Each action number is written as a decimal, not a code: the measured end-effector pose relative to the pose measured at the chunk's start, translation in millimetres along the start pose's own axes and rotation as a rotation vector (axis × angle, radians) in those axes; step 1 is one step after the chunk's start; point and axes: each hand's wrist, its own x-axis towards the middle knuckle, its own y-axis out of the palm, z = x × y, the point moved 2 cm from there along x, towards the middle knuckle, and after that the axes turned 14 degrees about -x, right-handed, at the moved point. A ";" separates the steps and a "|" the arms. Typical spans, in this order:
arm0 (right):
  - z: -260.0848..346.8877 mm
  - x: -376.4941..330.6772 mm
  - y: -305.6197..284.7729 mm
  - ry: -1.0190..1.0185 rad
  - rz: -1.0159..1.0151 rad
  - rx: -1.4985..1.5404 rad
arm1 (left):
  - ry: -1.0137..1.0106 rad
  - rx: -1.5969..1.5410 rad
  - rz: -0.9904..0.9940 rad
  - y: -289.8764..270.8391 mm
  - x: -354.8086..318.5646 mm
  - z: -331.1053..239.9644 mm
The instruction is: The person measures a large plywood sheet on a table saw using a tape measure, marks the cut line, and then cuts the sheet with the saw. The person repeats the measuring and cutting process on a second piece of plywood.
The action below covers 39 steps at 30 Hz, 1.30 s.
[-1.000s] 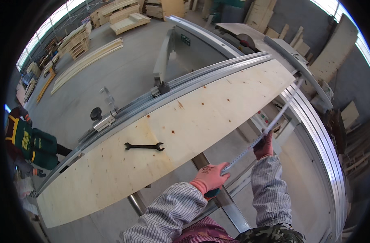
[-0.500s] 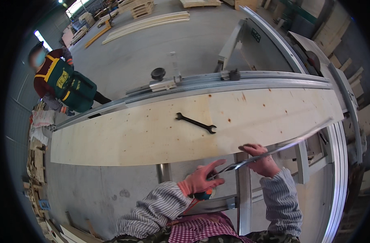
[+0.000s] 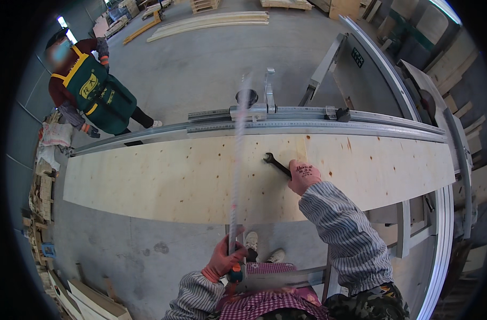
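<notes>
The right hand [image 3: 303, 176] is closing its fingers on the black wrench [image 3: 276, 164] lying on the plywood sheet [image 3: 163, 178], right of centre. The left hand [image 3: 224, 260] is clamping a long, blurred rod, probably a ruler [image 3: 236, 176]; gripping the wrench mid-handle should give firm control.

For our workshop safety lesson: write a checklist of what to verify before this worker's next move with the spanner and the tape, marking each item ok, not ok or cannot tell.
1. Right hand on the spanner: ok, though how firm the grip is cannot be told.
2. Left hand grips the measuring tape: ok.
3. Tape steady over the wooden board: not ok, it is blurred.
4. Board lies flat against the metal rail: ok.
5. Other person away from the board: ok, beyond the rail.
</notes>
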 end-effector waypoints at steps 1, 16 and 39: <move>-1.0 0.7 -0.8 0.020 0.030 0.013 | 0.030 -0.047 -0.024 -2.4 1.5 -1.4; -194.3 -36.6 -10.7 0.368 -0.235 1.369 | 0.146 0.690 0.133 17.5 85.4 -94.2; -285.6 36.9 -80.1 0.335 0.211 1.009 | 0.624 1.712 0.352 129.5 225.7 -46.9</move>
